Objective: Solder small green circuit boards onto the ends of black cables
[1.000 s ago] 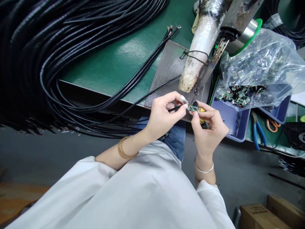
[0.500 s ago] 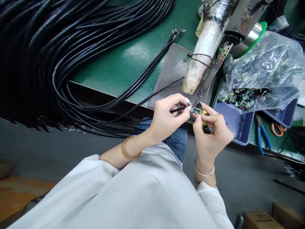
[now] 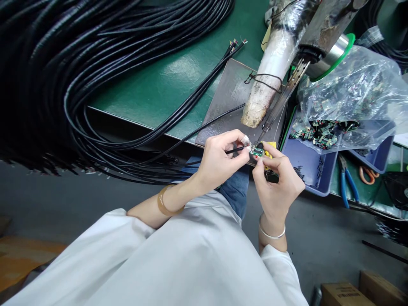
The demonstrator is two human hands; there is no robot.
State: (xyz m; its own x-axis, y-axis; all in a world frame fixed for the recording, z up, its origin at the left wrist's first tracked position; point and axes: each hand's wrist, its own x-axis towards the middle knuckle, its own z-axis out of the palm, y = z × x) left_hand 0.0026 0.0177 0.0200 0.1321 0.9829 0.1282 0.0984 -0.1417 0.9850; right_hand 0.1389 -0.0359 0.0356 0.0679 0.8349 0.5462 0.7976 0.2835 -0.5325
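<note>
Thumb and forefinger of my left hand (image 3: 219, 159) pinch a black cable (image 3: 234, 150) near its end, with a white wrap on a fingertip. My right hand (image 3: 278, 176) is closed on a small green circuit board (image 3: 256, 151) by its edge. Cable end and board meet between my fingertips; I cannot tell whether they are joined. Just above the board is the tip of a soldering iron (image 3: 269, 121), fixed in a slanted holder. A white, scorched tube (image 3: 263, 91) hangs beside the iron. Beneath them lies a dark metal plate (image 3: 219, 112).
Bundled black cables (image 3: 105, 63) cover the left of the green table (image 3: 185, 72). At right are a blue tray (image 3: 325, 178), a clear bag (image 3: 347, 93) of circuit boards, a solder spool (image 3: 341, 57) and blue-handled pliers (image 3: 347, 182). Cardboard boxes (image 3: 347, 293) stand on the floor.
Both hands have shifted slightly left and down with the cable and board, away from the iron's tip. More of a yellow object behind the right fingers shows.
</note>
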